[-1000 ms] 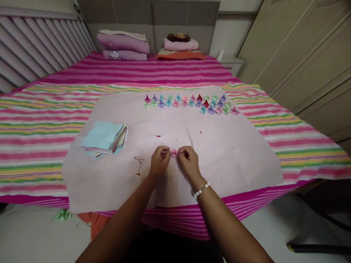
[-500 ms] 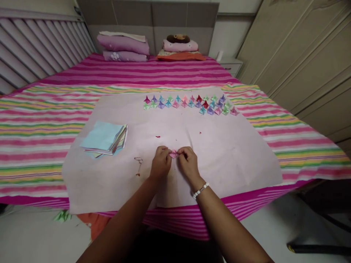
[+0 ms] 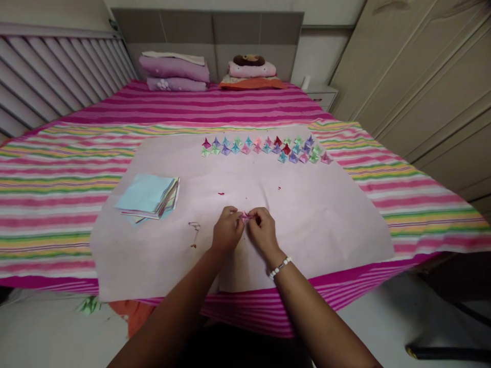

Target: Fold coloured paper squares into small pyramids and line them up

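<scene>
Between my two hands is a small folded piece of pink origami paper (image 3: 244,216), held just above a pale sheet (image 3: 314,225). My left hand (image 3: 227,229) pinches its left side with thumb and forefinger. From the other side my right hand (image 3: 263,228) pinches its right edge; a white bead bracelet circles that wrist. The fingers cover much of the paper, so its exact shape is hard to make out. Farther off, several small folded paper pieces (image 3: 245,148) in many colours stand in rows at the sheet's far edge.
A stack of square coloured paper (image 3: 148,194) lies at the left on the sheet. Thin brown string-like bits (image 3: 195,232) and tiny red scraps (image 3: 221,193) are scattered nearby. The sheet covers part of a striped bed (image 3: 49,204). Folded bedding (image 3: 174,71) sits by the headboard.
My left fingers have shifted over the pink paper, which now shows less and looks more pinched together. The view has tilted slightly; the right hand keeps its grip.
</scene>
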